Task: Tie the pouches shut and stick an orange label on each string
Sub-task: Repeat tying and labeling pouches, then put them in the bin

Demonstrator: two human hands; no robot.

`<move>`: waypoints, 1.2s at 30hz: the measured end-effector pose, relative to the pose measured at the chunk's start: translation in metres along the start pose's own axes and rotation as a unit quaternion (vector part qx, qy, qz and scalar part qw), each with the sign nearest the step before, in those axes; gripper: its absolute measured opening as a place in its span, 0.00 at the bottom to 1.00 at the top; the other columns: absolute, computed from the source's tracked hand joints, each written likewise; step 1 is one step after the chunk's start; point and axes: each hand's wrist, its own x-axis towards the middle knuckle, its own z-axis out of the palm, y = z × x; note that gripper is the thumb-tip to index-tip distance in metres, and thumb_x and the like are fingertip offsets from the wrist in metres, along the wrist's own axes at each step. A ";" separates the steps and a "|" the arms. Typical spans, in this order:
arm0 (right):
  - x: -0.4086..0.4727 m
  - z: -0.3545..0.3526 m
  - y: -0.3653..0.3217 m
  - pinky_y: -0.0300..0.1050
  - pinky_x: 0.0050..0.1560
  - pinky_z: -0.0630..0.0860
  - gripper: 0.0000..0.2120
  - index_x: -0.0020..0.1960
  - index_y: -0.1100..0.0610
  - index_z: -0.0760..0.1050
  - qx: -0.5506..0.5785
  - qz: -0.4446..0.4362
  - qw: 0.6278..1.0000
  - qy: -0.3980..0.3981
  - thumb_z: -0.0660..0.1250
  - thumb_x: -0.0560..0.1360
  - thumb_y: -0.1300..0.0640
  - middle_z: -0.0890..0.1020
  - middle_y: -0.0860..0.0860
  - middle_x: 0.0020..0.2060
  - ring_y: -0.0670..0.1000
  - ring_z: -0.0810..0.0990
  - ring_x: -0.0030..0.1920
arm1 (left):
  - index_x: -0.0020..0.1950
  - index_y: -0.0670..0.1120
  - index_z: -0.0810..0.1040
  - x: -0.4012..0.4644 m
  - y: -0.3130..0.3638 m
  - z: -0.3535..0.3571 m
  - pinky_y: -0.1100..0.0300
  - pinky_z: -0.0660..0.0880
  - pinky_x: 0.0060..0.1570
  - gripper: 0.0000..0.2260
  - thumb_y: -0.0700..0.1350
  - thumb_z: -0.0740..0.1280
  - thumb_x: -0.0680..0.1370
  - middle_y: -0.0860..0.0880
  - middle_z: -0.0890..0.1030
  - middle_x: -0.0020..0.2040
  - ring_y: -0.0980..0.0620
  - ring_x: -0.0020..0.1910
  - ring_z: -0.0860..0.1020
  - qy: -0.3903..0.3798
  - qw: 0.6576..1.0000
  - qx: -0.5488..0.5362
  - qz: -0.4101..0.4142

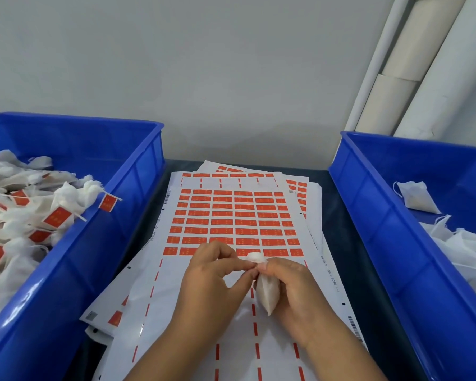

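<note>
White gauzy fabric bunches at the neck of the pouch (pixel 267 292), which sits upright in the right hand (pixel 294 295), held over the label sheets (pixel 231 215) at the middle of the tabletop (pixel 338 215). The right fingers curl around its soft, tapered body; the left hand (pixel 212 281) pinches at the gathered neck, thumb and forefinger narrow, probably on the string, though the string itself is too fine to make out. The likely trouble lies here: a thin, slippery string could slide out of the pinch before the knot cinches, or the ruffled top (pixel 254 257) could spread and leave the mouth loose. The fill seems granular, so a slack tie might leak. The sheets are glossy white backing with rows of small orange rectangles; the lower rows look peeled, leaving only red dashes. The left bin (pixel 116 215), hard blue plastic, holds tied pouches with orange labels (pixel 107 202); the right bin (pixel 368 215) holds limp, unlabelled ones (pixel 415 198).
</note>
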 end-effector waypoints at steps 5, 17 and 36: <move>0.003 0.003 0.004 0.54 0.60 0.76 0.11 0.39 0.51 0.85 -0.021 0.008 0.999 0.029 0.67 0.76 0.61 0.86 0.49 0.44 0.55 0.81 0.54 | 0.33 0.61 0.71 0.000 -0.002 0.002 0.76 0.65 0.41 0.12 0.51 0.73 0.70 0.66 0.70 0.41 0.69 0.51 0.67 -0.054 0.997 0.014 -0.048; 0.010 -0.003 0.006 0.39 0.38 0.78 0.11 0.45 0.51 0.81 -0.070 0.023 0.997 0.012 0.70 0.70 0.68 0.83 0.47 0.44 0.53 0.80 0.50 | 0.47 0.59 0.66 0.018 -0.012 -0.007 0.75 0.64 0.35 0.05 0.50 0.62 0.78 0.63 0.69 0.43 0.60 0.36 0.71 -0.005 0.985 0.091 -0.147; -0.001 -0.007 -0.012 0.42 0.51 0.77 0.10 0.37 0.53 0.84 -0.039 0.000 0.986 -0.164 0.65 0.71 0.54 0.84 0.52 0.37 0.48 0.82 0.42 | 0.43 0.43 0.81 0.010 0.009 -0.019 0.61 0.76 0.41 0.09 0.44 0.68 0.66 0.45 0.80 0.46 0.48 0.42 0.79 0.048 0.981 0.128 0.138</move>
